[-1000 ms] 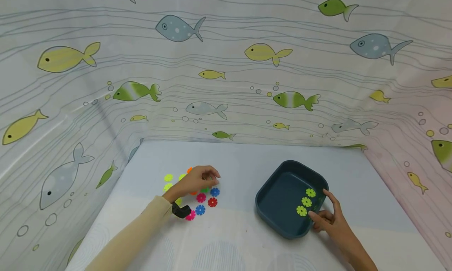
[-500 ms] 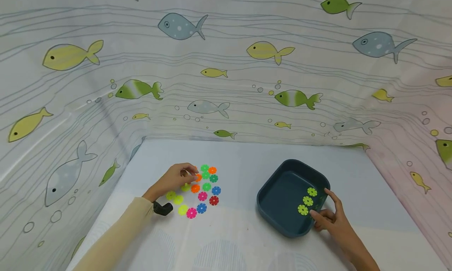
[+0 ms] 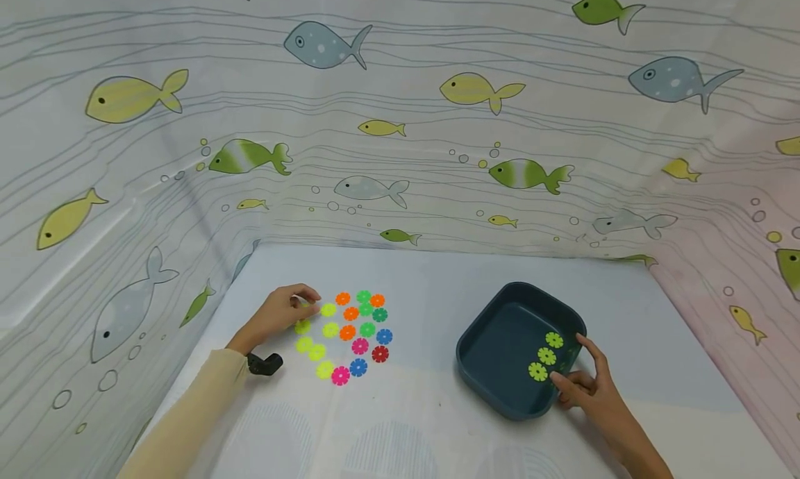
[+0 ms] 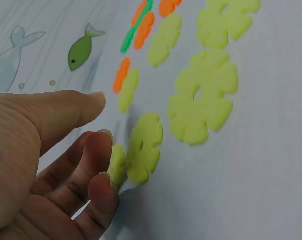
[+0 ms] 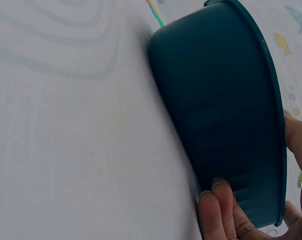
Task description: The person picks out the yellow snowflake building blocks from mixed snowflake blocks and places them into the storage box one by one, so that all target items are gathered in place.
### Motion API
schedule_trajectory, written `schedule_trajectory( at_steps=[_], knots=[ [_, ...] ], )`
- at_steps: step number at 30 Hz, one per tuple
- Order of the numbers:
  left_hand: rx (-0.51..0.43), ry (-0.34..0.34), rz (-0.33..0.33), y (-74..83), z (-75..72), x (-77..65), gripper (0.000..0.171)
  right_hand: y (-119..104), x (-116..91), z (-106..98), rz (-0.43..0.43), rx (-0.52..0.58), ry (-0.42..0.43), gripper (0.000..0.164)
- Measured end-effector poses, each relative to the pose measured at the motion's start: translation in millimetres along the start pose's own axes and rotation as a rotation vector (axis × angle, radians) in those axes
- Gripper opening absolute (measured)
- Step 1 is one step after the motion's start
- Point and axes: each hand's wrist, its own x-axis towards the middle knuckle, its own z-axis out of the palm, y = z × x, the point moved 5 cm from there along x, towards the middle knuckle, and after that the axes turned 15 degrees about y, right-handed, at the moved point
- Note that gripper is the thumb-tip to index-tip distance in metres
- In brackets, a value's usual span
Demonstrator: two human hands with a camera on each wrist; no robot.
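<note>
Head view, as I read it on my remote screen: one dark blue bin (image 3: 500,354), landmark for all places below, on a white desk (image 3: 425,396). Inside the bin, toward its right wall: three yellow flower-shaped discs (image 3: 546,356) in a row. At the bin's right side: one right hand (image 3: 594,389), fingers clamped on wall and rim; my right wrist view shows some of them against the outer face. Left of the bin, well apart from it, loose on the desk: yellow discs (image 3: 317,352), orange discs (image 3: 347,332), green discs (image 3: 367,330), blue discs (image 3: 359,367), pink discs (image 3: 360,346), one red disc (image 3: 380,354). Farthest left of the bin: one left hand (image 3: 271,316) in a beige sleeve (image 3: 187,416), black wrist device (image 3: 264,364) below. Left wrist view: thumb well apart from the other fingers, nothing pinched; one yellow disc (image 4: 117,165) right at the fingertips, contact I cannot confirm. Behind the bin: one fish-printed backdrop (image 3: 431,187). Step in hand, by my judgement: picking up another yellow disc for the bin. The next move, I reckon, calls for bringing the thumb in to take that thin disc by its edge, lifting without dragging its neighbour, then carrying it rightward to the bin, which needs only steadying.
</note>
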Motion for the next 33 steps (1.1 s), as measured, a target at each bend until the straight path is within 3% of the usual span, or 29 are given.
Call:
schedule_trajectory(
  at_steps=[6,18,33],
  knots=[
    [0.04,0.036,-0.062,-12.2,-10.9,-2.3,0.03,-0.2,-0.3,-0.2,0.0,0.004,-0.005,0.094],
    [0.129,0.042,-0.038,-13.5,-17.2,0.9,0.041,-0.3,-1.3,-0.7,-0.006,0.011,-0.001,0.094],
    [0.122,0.041,-0.029,-11.9,-16.7,0.3,0.034,-1.8,-1.7,0.0,0.001,0.0,0.004,0.095]
  ],
)
